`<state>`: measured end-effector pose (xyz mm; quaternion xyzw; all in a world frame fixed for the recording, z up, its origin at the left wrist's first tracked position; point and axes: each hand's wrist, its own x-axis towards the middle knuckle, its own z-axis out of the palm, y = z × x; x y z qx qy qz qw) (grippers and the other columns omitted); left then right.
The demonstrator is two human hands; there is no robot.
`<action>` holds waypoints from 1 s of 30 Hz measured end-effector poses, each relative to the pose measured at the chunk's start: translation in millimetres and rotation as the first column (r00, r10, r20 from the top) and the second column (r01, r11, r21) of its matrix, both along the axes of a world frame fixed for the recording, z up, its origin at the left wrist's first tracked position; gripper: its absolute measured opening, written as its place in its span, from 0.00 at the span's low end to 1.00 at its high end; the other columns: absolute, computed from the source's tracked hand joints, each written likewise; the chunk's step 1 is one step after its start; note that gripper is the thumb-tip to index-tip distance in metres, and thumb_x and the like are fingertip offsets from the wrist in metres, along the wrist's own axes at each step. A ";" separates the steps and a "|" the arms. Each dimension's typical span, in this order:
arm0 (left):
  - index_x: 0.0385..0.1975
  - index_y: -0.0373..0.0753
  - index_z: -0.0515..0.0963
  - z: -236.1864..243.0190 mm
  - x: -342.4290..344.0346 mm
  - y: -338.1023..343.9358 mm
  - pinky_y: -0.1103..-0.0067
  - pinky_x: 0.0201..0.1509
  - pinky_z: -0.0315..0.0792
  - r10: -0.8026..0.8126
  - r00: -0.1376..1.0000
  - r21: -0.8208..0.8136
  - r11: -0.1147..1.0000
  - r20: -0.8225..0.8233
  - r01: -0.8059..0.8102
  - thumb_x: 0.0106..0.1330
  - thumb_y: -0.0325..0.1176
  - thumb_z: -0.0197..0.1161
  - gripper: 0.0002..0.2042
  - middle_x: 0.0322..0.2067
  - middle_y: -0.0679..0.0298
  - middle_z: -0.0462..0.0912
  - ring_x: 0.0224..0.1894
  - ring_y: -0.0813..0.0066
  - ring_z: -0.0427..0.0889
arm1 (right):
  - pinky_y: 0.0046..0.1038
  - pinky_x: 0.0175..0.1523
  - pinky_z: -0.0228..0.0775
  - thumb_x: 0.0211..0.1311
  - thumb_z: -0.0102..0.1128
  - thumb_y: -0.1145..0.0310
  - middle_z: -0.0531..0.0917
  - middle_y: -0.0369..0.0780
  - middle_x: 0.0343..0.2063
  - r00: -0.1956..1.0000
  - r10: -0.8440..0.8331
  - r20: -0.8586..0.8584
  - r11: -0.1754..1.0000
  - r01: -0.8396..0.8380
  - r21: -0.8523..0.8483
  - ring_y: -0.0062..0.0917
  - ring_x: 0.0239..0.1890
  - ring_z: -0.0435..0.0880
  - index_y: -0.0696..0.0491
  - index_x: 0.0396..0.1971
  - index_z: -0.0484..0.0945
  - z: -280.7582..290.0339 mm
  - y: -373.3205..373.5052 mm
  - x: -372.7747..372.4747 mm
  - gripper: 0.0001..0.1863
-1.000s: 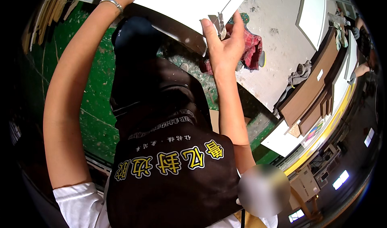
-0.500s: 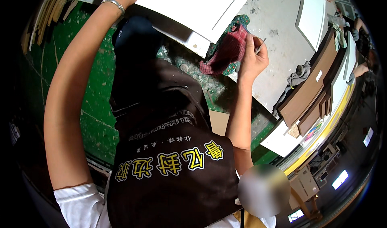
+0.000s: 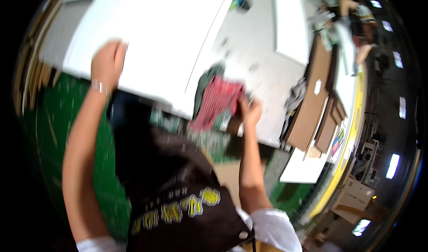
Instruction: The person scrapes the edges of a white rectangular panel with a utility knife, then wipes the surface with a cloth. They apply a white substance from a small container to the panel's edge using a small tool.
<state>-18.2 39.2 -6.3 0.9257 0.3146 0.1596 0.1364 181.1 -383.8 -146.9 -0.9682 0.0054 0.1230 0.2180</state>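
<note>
Over the white panel (image 3: 151,42) my left hand (image 3: 108,62) is closed, with a bracelet at its wrist. Blur hides whether anything is in those fingers. To the right, my right hand (image 3: 251,110) is pinched closed at the edge of a red checked cloth (image 3: 218,101). Something small and dark shows at its fingertips, too smeared to name. The cloth lies bunched beside the panel's near corner, at the table edge, with a green patterned cloth (image 3: 205,82) partly under it. Whether my fingers grip the red cloth itself is unclear.
The grey tabletop (image 3: 263,87) bears another white panel (image 3: 290,24) farther off. At right are brown boards (image 3: 310,96) and a crumpled grey cloth (image 3: 295,96). Wooden strips (image 3: 38,87) stand at far left above the green floor (image 3: 62,131). Another person (image 3: 359,24) is at far right.
The view has shifted, so more of the table shows. My left hand has come nearer over the white panel. My right hand remains beside the red cloth, lower in the picture.
</note>
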 end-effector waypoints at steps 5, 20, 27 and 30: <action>0.33 0.33 0.79 9.2 17.2 -8.4 0.64 0.41 0.74 -0.117 0.959 0.031 0.993 0.258 0.113 0.70 0.32 0.58 0.09 0.32 0.52 0.82 0.35 0.51 0.80 | 0.37 0.47 0.75 0.52 0.76 0.58 0.84 0.46 0.39 0.951 0.027 0.309 0.953 -0.118 0.279 0.39 0.44 0.83 0.59 0.32 0.86 11.4 -10.9 -2.2 0.18; 0.39 0.35 0.82 -1.8 11.2 -2.5 0.67 0.43 0.76 -0.114 0.967 0.071 0.992 0.227 0.100 0.73 0.41 0.56 0.14 0.36 0.53 0.85 0.39 0.50 0.82 | 0.22 0.42 0.73 0.59 0.65 0.84 0.84 0.40 0.37 0.691 0.399 0.603 0.446 -0.721 0.530 0.25 0.37 0.81 0.58 0.40 0.82 148.0 68.5 -44.9 0.09; 0.36 0.37 0.80 -7.6 7.4 -1.7 0.65 0.42 0.75 -0.128 0.963 0.116 0.988 0.239 0.103 0.71 0.40 0.57 0.13 0.33 0.53 0.83 0.37 0.50 0.82 | 0.34 0.43 0.74 0.37 0.64 0.84 0.80 0.40 0.39 0.553 0.673 0.492 0.486 -0.831 0.269 0.36 0.41 0.81 0.45 0.44 0.86 142.6 69.3 -95.2 0.29; 0.29 0.36 0.77 -0.7 14.7 -9.8 0.59 0.41 0.73 -0.133 0.964 0.139 0.985 0.229 0.102 0.68 0.36 0.57 0.10 0.29 0.49 0.79 0.35 0.46 0.79 | 0.35 0.40 0.74 0.39 0.64 0.83 0.80 0.39 0.40 0.551 0.658 0.513 0.549 -0.817 0.174 0.36 0.42 0.80 0.43 0.46 0.85 144.5 77.7 -102.5 0.29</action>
